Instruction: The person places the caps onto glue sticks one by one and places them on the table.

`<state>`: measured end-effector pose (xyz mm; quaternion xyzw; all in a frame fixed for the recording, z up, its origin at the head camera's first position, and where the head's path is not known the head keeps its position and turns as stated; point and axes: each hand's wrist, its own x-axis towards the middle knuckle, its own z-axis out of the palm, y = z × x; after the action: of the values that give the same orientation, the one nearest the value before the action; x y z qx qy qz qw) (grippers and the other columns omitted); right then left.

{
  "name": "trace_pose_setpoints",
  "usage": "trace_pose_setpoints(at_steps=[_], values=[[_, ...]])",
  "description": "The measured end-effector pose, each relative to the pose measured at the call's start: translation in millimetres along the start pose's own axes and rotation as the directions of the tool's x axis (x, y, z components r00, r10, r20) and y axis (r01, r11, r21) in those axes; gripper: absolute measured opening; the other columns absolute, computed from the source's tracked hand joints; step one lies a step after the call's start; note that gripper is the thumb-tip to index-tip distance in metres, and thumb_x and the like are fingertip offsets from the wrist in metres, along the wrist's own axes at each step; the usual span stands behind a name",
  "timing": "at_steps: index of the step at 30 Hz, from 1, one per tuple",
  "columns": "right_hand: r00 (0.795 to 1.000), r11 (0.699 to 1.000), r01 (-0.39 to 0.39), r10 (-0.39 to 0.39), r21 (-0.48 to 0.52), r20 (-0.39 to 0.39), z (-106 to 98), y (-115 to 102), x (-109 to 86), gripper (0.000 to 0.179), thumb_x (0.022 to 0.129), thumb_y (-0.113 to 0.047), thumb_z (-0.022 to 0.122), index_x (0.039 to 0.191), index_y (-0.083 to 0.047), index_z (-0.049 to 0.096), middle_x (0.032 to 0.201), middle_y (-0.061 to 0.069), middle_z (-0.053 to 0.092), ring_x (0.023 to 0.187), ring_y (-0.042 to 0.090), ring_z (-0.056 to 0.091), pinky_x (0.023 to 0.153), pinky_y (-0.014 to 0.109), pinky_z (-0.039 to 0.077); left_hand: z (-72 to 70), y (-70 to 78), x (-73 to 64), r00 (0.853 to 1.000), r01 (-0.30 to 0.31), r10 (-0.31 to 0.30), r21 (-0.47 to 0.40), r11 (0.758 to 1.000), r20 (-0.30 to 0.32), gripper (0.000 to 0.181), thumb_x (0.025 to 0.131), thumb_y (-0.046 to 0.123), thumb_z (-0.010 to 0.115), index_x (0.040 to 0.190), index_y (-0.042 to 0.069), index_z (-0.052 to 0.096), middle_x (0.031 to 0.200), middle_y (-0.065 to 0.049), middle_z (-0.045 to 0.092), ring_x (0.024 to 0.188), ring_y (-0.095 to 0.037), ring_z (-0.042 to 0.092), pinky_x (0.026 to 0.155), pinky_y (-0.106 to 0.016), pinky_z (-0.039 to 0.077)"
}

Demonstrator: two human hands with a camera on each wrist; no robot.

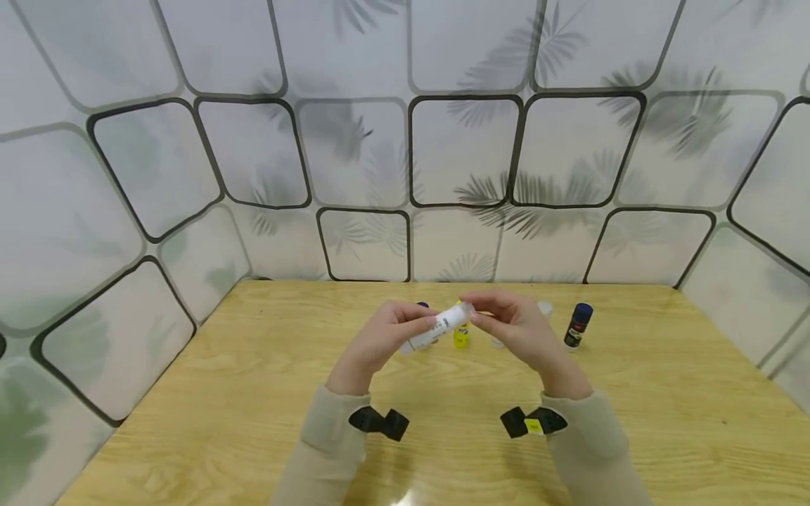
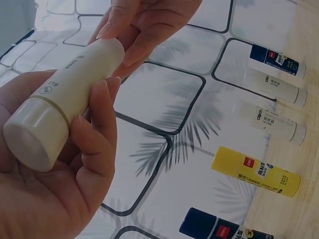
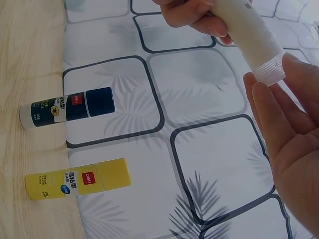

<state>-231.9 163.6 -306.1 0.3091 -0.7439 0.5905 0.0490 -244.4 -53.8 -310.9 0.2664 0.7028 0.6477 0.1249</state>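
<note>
Both hands are on a white glue stick (image 1: 445, 322), raised above the table and tilted, its right end higher in the head view. My left hand (image 1: 373, 339) grips its body, fingers curled around it in the left wrist view. Between thumb and fingers, my right hand (image 1: 520, 332) pinches the other end. That end (image 3: 270, 70) looks clear and ribbed in the right wrist view. Just behind the hands stands a yellow glue stick (image 1: 461, 337). A dark blue glue stick (image 1: 577, 327) stands right of the right hand; another dark blue one (image 3: 67, 108) is partly hidden behind the left hand.
Two whitish glue sticks, one nearer the yellow one (image 2: 271, 122) and one farther off (image 2: 275, 86), stand in the same row. The wooden table (image 1: 253, 407) is bounded by patterned panels (image 1: 462, 151) at the back and sides.
</note>
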Motion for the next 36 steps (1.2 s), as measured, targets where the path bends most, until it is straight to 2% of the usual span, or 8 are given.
trace_pose_setpoints(at_steps=[9, 15, 20, 27, 32, 36], values=[[1.000, 1.000, 0.001, -0.001, -0.012, 0.016, 5.2, 1.0, 1.2, 0.028, 0.086, -0.003, 0.054, 0.112, 0.007, 0.055, 0.108, 0.020, 0.057, 0.087, 0.014, 0.059, 0.072, 0.027, 0.049, -0.4, 0.0, -2.4, 1.000, -0.005, 0.005, 0.035, 0.999, -0.015, 0.030, 0.089, 0.011, 0.052, 0.108, -0.011, 0.057, 0.090, -0.014, 0.060, 0.073, -0.016, 0.054, 0.063, -0.027, 0.045], [0.999, 0.999, -0.031, 0.031, -0.020, 0.011, 6.6, 1.0, 2.4, 0.027, 0.085, -0.001, 0.054, 0.111, 0.007, 0.056, 0.109, 0.021, 0.057, 0.086, 0.013, 0.059, 0.072, 0.027, 0.049, -0.2, 3.3, -4.2, 1.000, -0.003, 0.004, 0.061, 0.998, -0.025, 0.027, 0.088, 0.009, 0.053, 0.106, -0.010, 0.059, 0.088, -0.012, 0.061, 0.072, -0.015, 0.054, 0.061, -0.027, 0.045], [0.998, 0.996, -0.059, 0.058, -0.071, -0.015, 5.9, 0.9, 3.0, 0.026, 0.085, 0.000, 0.055, 0.110, 0.007, 0.058, 0.107, 0.021, 0.058, 0.085, 0.012, 0.059, 0.071, 0.025, 0.048, 1.2, 5.3, -3.6, 1.000, 0.005, -0.003, 0.085, 0.996, -0.020, 0.026, 0.087, 0.012, 0.055, 0.105, -0.007, 0.061, 0.089, -0.012, 0.062, 0.071, -0.016, 0.055, 0.061, -0.027, 0.046], [0.997, 0.993, -0.078, 0.078, -0.088, -0.002, 6.1, 2.1, 4.4, 0.027, 0.086, -0.003, 0.054, 0.111, 0.009, 0.056, 0.104, 0.020, 0.059, 0.084, 0.011, 0.059, 0.073, 0.029, 0.049, 1.4, 7.0, -4.1, 0.999, 0.025, -0.021, 0.136, 0.990, -0.033, 0.024, 0.086, 0.013, 0.057, 0.103, -0.004, 0.064, 0.089, -0.011, 0.063, 0.070, -0.017, 0.055, 0.061, -0.027, 0.046], [0.997, 0.991, -0.071, 0.073, -0.111, 0.018, 5.5, 1.9, 3.8, 0.027, 0.087, -0.003, 0.052, 0.112, 0.008, 0.056, 0.110, 0.020, 0.057, 0.088, 0.012, 0.058, 0.075, 0.026, 0.048, 6.0, 4.2, -1.7, 0.999, 0.049, -0.049, 0.199, 0.979, -0.001, 0.025, 0.084, 0.014, 0.061, 0.105, 0.001, 0.063, 0.090, -0.008, 0.063, 0.072, -0.016, 0.057, 0.061, -0.029, 0.048], [0.998, 0.990, -0.056, 0.060, -0.131, 0.023, 7.0, 1.6, 3.2, 0.026, 0.088, -0.005, 0.052, 0.111, 0.007, 0.057, 0.111, 0.019, 0.056, 0.091, 0.015, 0.058, 0.074, 0.026, 0.048, 11.7, 2.2, 0.7, 0.998, 0.056, -0.064, 0.228, 0.972, 0.028, 0.029, 0.082, 0.012, 0.064, 0.108, 0.000, 0.060, 0.092, -0.008, 0.062, 0.076, -0.015, 0.059, 0.065, -0.028, 0.048]])
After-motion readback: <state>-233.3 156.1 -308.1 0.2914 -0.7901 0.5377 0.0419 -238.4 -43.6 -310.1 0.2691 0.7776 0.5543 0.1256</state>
